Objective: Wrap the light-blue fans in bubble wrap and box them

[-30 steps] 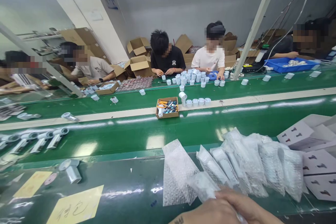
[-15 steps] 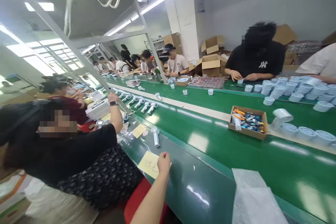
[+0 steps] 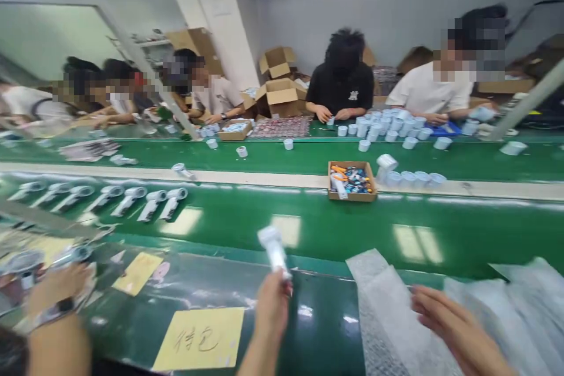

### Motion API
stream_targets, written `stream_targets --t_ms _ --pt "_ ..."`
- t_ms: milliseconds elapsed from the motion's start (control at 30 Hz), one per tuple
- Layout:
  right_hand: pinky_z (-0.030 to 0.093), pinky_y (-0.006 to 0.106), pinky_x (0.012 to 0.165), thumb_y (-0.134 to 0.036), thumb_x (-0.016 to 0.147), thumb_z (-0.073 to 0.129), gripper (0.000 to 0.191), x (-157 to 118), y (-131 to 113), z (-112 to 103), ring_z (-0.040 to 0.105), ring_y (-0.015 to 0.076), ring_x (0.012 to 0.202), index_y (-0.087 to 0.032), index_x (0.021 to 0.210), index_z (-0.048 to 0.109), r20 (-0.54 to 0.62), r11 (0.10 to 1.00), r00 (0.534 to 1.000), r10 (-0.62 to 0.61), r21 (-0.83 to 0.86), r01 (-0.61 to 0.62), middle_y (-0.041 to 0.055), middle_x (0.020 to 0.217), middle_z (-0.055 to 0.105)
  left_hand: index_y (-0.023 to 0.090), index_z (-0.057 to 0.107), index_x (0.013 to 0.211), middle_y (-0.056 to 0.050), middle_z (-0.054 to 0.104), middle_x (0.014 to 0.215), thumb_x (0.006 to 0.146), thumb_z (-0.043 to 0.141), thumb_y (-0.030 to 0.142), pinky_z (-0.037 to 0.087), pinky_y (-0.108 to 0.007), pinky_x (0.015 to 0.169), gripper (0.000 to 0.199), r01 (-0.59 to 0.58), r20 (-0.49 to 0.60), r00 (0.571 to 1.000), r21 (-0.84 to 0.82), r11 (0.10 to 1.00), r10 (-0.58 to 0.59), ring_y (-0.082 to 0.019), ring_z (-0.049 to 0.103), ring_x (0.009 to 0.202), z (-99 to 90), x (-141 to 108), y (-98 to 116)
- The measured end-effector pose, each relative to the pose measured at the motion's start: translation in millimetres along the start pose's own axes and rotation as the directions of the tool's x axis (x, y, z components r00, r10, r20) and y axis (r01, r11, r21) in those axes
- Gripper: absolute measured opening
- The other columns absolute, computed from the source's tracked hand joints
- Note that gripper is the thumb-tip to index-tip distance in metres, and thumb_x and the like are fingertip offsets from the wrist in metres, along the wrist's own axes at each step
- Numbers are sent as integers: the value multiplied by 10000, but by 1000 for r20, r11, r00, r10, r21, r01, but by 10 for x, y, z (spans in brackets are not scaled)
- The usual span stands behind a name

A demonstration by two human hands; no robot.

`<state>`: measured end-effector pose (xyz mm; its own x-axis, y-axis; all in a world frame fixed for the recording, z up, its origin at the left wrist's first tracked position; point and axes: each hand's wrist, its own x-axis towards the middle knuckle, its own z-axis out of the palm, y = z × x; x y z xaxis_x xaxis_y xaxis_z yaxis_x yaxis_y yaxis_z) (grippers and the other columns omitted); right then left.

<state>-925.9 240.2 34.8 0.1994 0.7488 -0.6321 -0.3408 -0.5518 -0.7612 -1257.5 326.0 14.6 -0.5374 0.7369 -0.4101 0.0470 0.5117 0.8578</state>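
Observation:
My left hand [image 3: 272,299] grips the handle end of a white fan-shaped device [image 3: 274,249] and holds it upright over the near edge of the green belt. My right hand [image 3: 445,320], fingers apart and blurred, hovers over or touches white translucent sheets [image 3: 388,299] at the lower right. It holds nothing that I can make out. A yellow paper [image 3: 199,338] with handwriting lies on the dark table left of my left hand.
A co-worker's hand [image 3: 61,288] is at the lower left. Several similar devices [image 3: 127,200] lie in a row on the belt. Beyond stand a cardboard box [image 3: 352,194] of small parts, stacked cups [image 3: 388,126] and seated people across the line.
The view has swung right. My left hand, closed above the yellow paper before, now holds the white device. My right hand has come into view by the white sheets.

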Motion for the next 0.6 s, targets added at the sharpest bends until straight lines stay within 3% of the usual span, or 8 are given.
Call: stream_targets --t_ms 67,133,200,233,300,400,500,600 --pt "539 405 870 -511 686 757 516 -20 -100 325 649 283 1036 -183 1067 642 158 968 980 121 201 -152 125 1131 689 130 615 797 -40 621 696 671 736 479 474 -254 532 390 269 469 878 -327 906 -92 -131 585 570 474 -719 -158" --pt "564 366 770 -441 680 784 460 -3 -215 467 688 236 854 -161 1014 638 173 953 981 88 273 -134 107 1008 718 137 590 799 -18 581 673 619 761 550 447 -245 525 481 493 777 618 -267 828 -117 -116 557 551 870 -1330 -331" --pt "562 295 697 -342 654 816 374 -19 -339 338 674 184 721 -138 909 634 32 952 999 9 305 -19 72 843 720 157 562 811 -16 570 680 643 708 612 452 -275 548 507 434 899 425 -98 896 -108 -139 563 570 1165 -1726 -498" --pt "560 272 679 -306 644 825 353 -53 -406 187 666 171 698 -139 883 625 -55 949 998 -26 312 42 53 798 710 165 559 814 -25 578 696 650 700 603 465 -305 584 488 277 918 384 -13 961 -98 -166 577 609 1275 -1840 -579" --pt "567 275 685 -274 640 829 379 -179 -540 -205 669 174 733 -165 929 611 -167 940 983 -72 319 123 27 817 703 171 575 820 -74 621 798 599 766 480 479 -392 707 425 -203 927 371 135 970 -52 -246 605 761 1432 -1936 -732" --pt "578 322 724 -272 631 838 460 -448 -669 -773 673 196 776 -206 1017 596 -172 946 983 -60 304 111 22 862 701 159 617 780 -156 647 974 531 762 184 419 -473 877 289 -667 935 355 238 706 19 -346 571 987 1548 -1911 -896" --pt "571 317 699 -278 620 843 445 -690 -591 -1123 668 202 751 -189 989 611 -55 957 997 49 288 -31 44 822 697 172 609 652 -126 671 863 611 641 127 426 -428 859 69 -695 929 371 272 665 8 -311 602 926 1574 -1852 -914" --pt "553 281 604 -280 627 830 392 -809 -331 -1235 650 187 708 -170 939 619 144 935 970 195 270 -228 39 756 671 186 623 630 -69 659 734 739 528 189 437 -353 790 145 -643 891 452 305 703 27 -246 616 813 1560 -1847 -792"
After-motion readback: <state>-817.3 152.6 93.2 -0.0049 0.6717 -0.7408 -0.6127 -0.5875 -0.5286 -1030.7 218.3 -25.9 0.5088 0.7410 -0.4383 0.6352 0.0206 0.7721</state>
